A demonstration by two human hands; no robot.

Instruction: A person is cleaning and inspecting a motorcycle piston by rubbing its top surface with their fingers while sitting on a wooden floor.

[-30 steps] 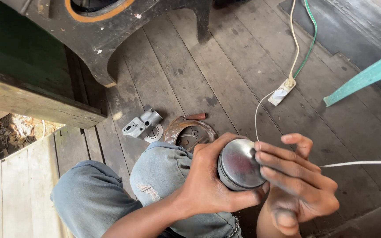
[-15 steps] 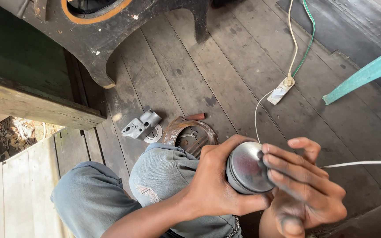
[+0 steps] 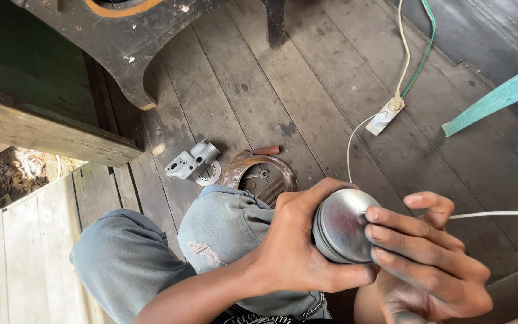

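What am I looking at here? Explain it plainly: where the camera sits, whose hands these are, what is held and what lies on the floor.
The camera sits on a person's head and looks down at their own hands and denim-clad knees. The left hand grips a round, dull metal part; the right hand rests its fingertips on the part's flat face. On the wooden plank floor lie a small grey metal casting, a rusty round plate and a white power strip with cables. A dark wooden piece of furniture stands at upper left.

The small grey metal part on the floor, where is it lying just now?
In the head view the grey metal part lies on the wooden floor, left of centre, beside a rusty round plate and just beyond the person's knee.
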